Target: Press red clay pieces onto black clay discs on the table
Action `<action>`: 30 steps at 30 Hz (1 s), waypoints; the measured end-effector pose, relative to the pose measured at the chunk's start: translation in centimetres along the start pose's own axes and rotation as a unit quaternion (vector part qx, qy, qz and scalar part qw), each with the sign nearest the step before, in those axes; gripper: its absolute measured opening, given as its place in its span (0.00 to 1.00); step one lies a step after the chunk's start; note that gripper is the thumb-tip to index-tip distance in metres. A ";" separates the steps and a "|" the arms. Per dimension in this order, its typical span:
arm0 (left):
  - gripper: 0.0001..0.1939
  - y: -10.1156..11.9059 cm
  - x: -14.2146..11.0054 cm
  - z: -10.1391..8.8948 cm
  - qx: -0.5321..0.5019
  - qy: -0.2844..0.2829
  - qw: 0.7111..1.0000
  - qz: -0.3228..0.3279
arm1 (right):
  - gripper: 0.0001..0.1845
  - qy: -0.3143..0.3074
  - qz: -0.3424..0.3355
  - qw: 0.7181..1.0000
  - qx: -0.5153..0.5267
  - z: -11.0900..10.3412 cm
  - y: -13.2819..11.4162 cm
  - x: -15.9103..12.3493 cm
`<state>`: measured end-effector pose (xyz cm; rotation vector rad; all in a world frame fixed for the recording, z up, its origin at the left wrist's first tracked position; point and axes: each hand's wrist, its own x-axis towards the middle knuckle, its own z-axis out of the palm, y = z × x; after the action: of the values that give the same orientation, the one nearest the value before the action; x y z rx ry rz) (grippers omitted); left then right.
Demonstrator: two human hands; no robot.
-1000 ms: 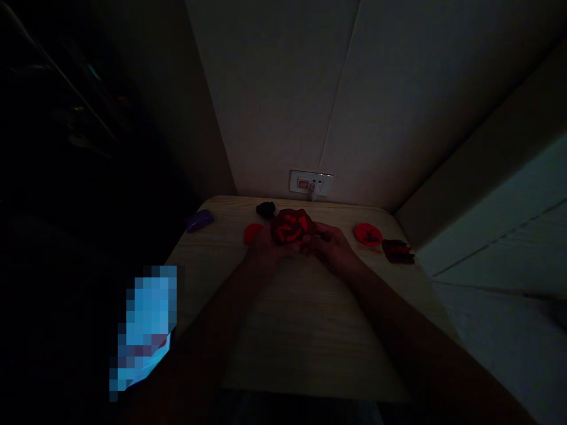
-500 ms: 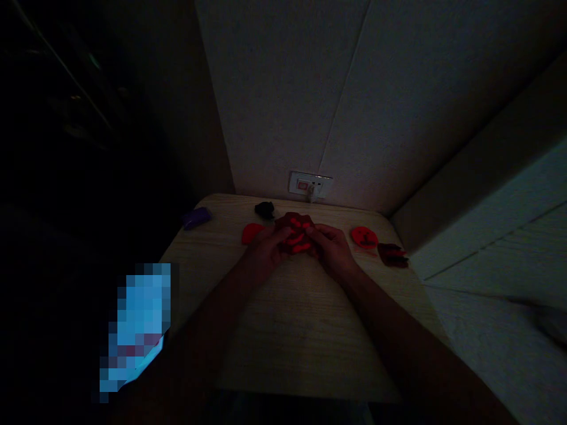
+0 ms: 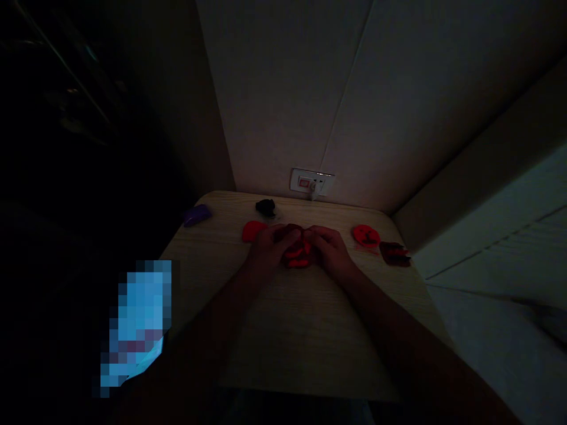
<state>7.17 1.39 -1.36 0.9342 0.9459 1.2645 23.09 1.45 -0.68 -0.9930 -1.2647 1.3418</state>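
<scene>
While both sides are clasped, a dark red piece [image 3: 297, 261] is held

It is gripped by left hand [image 3: 267, 247] and right hand [image 3: 331, 250] over the far half of the wooden tabletop [image 3: 305, 330], near a black lump [image 3: 265, 207].

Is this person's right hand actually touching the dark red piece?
Touching: the head view shows the right hand gripping the dark red piece at its side, thumb over its face.
</scene>
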 end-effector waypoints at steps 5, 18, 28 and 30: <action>0.16 0.1 -0.1 0.2 -0.017 0.027 0.999 0.009 | 0.16 -0.017 0.022 1.000 -0.003 0.3 -0.2 -0.2; 0.04 5.0 1.2 -3.1 -0.327 0.150 0.932 0.053 | 0.19 0.049 0.033 0.990 0.127 -0.7 0.6 1.0; 0.08 4.4 2.0 -3.3 -0.357 0.177 0.914 0.070 | 0.15 0.067 0.007 0.995 0.075 -0.2 0.9 0.8; 0.09 4.5 1.9 -3.2 -0.356 0.179 0.915 0.069 | 0.15 0.081 0.002 0.995 0.051 -0.2 1.1 0.6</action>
<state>2.80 3.80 1.67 0.1949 0.6074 1.7723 23.05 2.15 -1.70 -1.0126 -1.0632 1.2886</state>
